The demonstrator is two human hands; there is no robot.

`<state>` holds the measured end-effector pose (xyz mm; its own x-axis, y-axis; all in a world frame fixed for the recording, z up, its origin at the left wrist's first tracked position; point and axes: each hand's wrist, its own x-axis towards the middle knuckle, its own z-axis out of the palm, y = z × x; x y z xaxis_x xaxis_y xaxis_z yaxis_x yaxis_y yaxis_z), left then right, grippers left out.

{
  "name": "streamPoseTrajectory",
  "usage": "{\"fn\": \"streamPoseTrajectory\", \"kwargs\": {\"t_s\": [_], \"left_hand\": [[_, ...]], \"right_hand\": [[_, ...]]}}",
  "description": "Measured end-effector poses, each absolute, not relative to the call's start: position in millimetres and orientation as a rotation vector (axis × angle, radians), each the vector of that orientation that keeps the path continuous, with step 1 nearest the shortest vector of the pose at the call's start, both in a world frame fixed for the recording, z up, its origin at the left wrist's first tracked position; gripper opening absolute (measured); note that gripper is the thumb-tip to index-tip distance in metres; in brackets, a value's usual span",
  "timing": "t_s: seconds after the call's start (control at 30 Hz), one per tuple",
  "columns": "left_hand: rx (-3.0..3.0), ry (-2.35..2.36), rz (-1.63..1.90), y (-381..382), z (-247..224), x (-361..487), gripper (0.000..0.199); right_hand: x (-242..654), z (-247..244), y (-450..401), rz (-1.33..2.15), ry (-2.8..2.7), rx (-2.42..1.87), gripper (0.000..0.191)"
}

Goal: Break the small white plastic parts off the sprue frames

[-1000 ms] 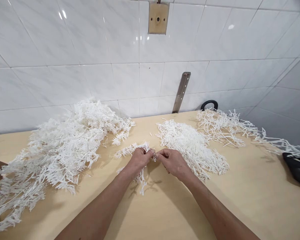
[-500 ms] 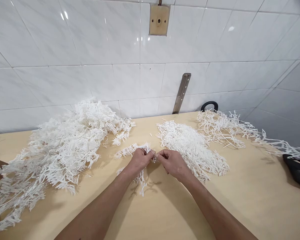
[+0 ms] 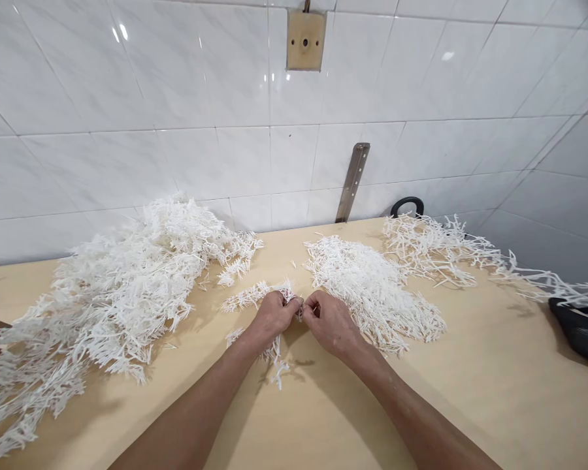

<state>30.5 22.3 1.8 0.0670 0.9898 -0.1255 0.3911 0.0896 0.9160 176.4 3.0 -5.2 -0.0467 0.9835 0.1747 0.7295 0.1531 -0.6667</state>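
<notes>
Hands [image 3: 274, 314] [image 3: 330, 321] are curled, left pinching a white sprig [image 3: 286, 289], right's grip unclear, while strands [image 3: 458, 247] reach a black container-like object [image 3: 581, 337].

Up on the glossy white tiled wall [image 3: 176, 78] sits a yellowed square plate [image 3: 312, 49], lower right a perforated grey metal strip [image 3: 351, 186], then a rounded black loop [image 3: 408, 201], and, far right, a shiny black object [image 3: 575, 333]

Your head view above the table [image 3: 470, 405]
You looked forward and down from close over it, toward the wall [image 3: 176, 163] behind.
</notes>
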Motion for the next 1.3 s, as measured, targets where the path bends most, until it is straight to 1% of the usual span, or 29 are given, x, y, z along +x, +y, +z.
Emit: {"fn": "streamPoseTrajectory", "kwargs": {"t_s": [0.27, 0.33, 0.5, 0.67, 0.77, 0.87, 0.93, 1.03, 1.1, 1.17, 1.3], "left_hand": [[1.502, 1.571, 0.957, 20, -5, 38, 0.027], [1.489, 1.614, 0.971, 20, -6, 38, 0.029], [1.464, 1.577, 1.075, 20, -2, 35, 0.033], [1.404, 1.485, 0.958, 20, -3, 33, 0.040], [1.328, 1.454, 0.983, 19, -1, 33, 0.039], [1.289, 1.426, 0.980, 19, 1, 32, 0.038], [1.271, 1.421, 0.977, 19, 2, 32, 0.036], [1.264, 1.405, 0.987, 20, 2, 30, 0.035], [1.269, 1.378, 0.986, 20, 2, 29, 0.036], [1.257, 1.363, 0.983, 21, 2, 29, 0.036], [1.226, 1.354, 0.982, 21, 3, 29, 0.036]], "right_hand": [[169, -8, 2, 0.637, -1.782, -1.656, 0.017], [166, -8, 2, 0.525, -1.789, -1.691, 0.018], [175, -8, 10, 0.106, -1.787, -1.817, 0.016], [216, 0, 20, -0.032, -1.549, -1.706, 0.009], [241, 9, 24, -0.158, -1.386, -1.712, 0.011], [251, 15, 23, -0.247, -1.310, -1.692, 0.023], [245, 16, 20, -0.106, -1.354, -1.661, 0.026], [221, 13, 13, 0.389, -1.596, -1.579, 0.029], [205, 10, 9, 0.642, -1.759, -1.498, 0.030], [194, 8, 6, 0.768, -1.822, -1.456, 0.029], [190, 6, 5, 0.820, -1.818, -1.499, 0.027]]}}
